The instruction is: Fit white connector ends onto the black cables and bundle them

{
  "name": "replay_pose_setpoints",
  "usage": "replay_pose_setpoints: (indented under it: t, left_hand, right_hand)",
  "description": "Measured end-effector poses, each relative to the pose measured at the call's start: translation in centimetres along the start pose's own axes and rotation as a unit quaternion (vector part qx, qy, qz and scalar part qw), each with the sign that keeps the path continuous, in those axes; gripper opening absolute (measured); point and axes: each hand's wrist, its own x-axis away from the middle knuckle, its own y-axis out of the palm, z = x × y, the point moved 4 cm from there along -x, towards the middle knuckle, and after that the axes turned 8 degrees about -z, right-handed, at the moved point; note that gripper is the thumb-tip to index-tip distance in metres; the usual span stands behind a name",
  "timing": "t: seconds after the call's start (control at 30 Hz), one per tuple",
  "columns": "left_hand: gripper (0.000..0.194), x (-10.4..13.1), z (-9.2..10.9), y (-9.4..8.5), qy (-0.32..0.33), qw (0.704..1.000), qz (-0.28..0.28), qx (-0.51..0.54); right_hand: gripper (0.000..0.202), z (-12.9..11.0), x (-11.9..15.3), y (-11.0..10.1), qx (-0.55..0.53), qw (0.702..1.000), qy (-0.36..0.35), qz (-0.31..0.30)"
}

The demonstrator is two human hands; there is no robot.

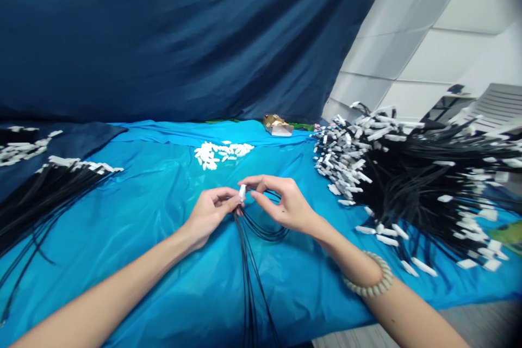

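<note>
Near the middle, my left hand (212, 211) is closed, pinching a small white connector (242, 192) between thumb and fingers. Several thin black cables (247, 261) run from it; some hang toward the front edge, while others curve in a loop (271, 236) under my right hand. My right hand (285, 204) is just to the right of the connector, thumb and index finger apart. Its index fingertip is close to the connector's top; whether it touches cannot be made out. A beaded bracelet (369, 277) circles the right wrist.
Loose white connectors (220, 153) lie in a pile on the blue cover (163, 201). A large heap of black cables with white ends (391, 174) fills the right side. More bundled cables (53, 190) lie left. A crumpled box (278, 126) stands at the back, before a dark blue curtain (163, 38).
</note>
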Motion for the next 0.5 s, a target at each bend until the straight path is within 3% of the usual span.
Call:
replay_pose_setpoints:
  t: [0.2,0.4,0.5]
  left_hand:
    - [0.016,-0.1,-0.2,0.0,-0.001,1.000,0.002,0.010]
    - [0.019,-0.5,-1.3,-0.9,-0.032,0.996,0.033,0.078]
    - [0.018,-0.7,-1.7,-1.3,-0.038,0.991,0.058,0.113]
  right_hand:
    - [0.009,0.1,-0.1,0.2,0.003,1.000,-0.004,0.002]
    - [0.016,0.0,0.0,-0.5,0.147,0.986,0.000,0.073]
    - [0.028,-0.9,0.0,0.2,0.214,0.974,-0.070,-0.036]
